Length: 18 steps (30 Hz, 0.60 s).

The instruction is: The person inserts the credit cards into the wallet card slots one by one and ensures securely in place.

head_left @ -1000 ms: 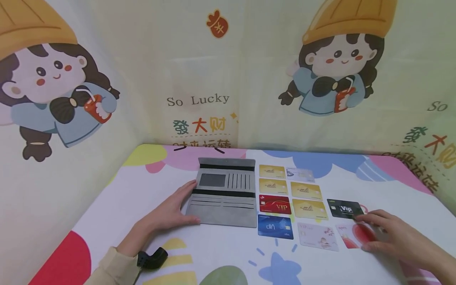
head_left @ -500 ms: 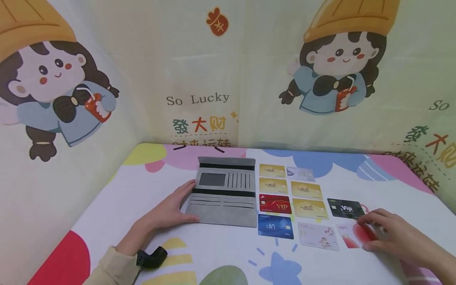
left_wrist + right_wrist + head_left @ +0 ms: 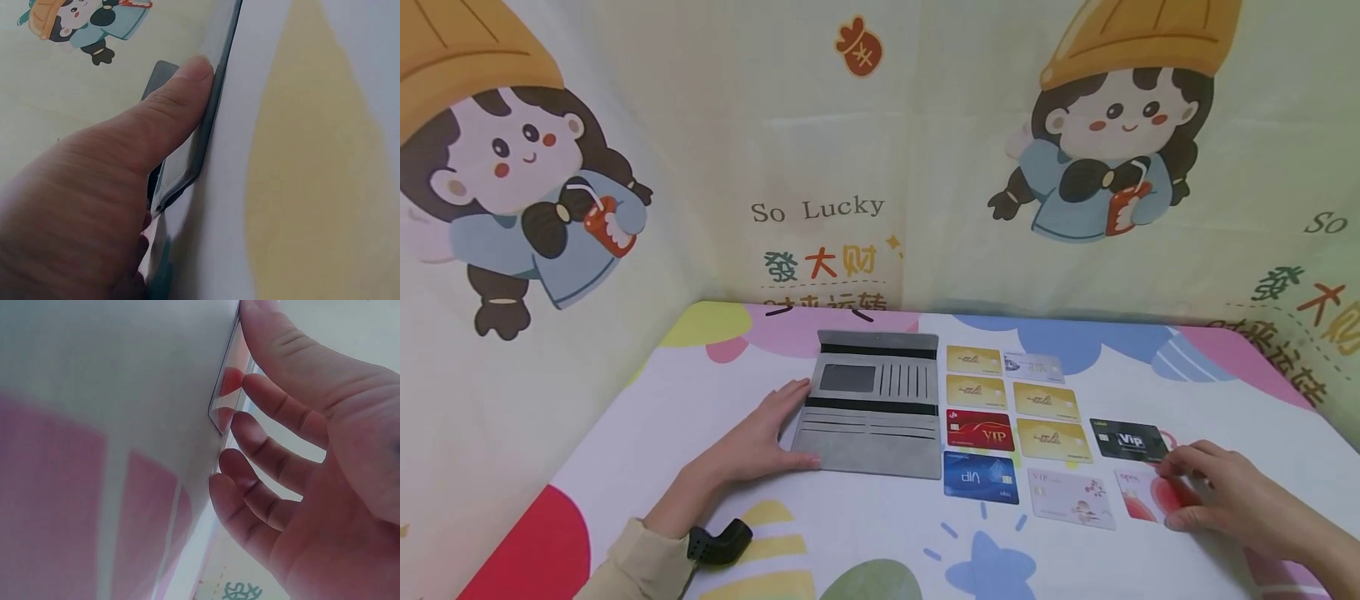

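Note:
A grey wallet (image 3: 872, 450) lies spread flat on the table, its slots and clear window facing up. My left hand (image 3: 758, 440) rests at its left side with the fingers extended; in the left wrist view the thumb (image 3: 178, 94) lies over the wallet's edge. At the right, my right hand (image 3: 1225, 496) pinches a pink card with red fruit-like shapes (image 3: 1138, 493) between thumb and fingers, the card flat on the table. Its far edge is partly covered by the fingers. Just beyond lies a black VIP card (image 3: 1127, 440).
Several more cards lie right of the wallet: gold cards (image 3: 1047, 400), a silver card (image 3: 1033, 367), a red VIP card (image 3: 980, 429), a blue VIP card (image 3: 979, 477) and a pale floral card (image 3: 1070, 498). A patterned curtain (image 3: 955, 167) stands behind the table.
The pink card has slid slightly to the right with my right hand. My left hand and the wallet have stayed in place.

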### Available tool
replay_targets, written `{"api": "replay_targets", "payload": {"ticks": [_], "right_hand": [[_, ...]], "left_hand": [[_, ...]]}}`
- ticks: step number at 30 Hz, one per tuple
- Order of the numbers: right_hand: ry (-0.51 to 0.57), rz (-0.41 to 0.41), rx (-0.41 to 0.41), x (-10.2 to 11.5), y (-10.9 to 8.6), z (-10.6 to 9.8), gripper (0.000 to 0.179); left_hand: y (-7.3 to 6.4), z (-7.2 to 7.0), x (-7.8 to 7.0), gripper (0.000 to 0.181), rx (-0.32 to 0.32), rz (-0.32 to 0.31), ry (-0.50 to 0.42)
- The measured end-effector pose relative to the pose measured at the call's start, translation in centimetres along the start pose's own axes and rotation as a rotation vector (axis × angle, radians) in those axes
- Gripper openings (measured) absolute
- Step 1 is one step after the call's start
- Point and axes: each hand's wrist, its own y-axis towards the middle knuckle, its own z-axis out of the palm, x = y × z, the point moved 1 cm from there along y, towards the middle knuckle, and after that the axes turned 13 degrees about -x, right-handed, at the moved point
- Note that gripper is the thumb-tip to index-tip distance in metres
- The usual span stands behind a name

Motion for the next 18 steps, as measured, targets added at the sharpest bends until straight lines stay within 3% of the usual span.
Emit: {"api": "replay_targets", "payload": {"ticks": [6, 18], "right_hand": [[0.013, 0.035, 0.039, 0.26, 0.07, -0.12, 0.058], [0.019, 0.041, 0.021, 0.62, -0.47, -0.41, 0.058]], "left_hand": [[-0.13, -0.07, 0.14, 0.11, -0.002, -0.008, 0.008], [-0.03, -0.14, 0.37, 0.111, 0.015, -0.005, 0.009]]}}
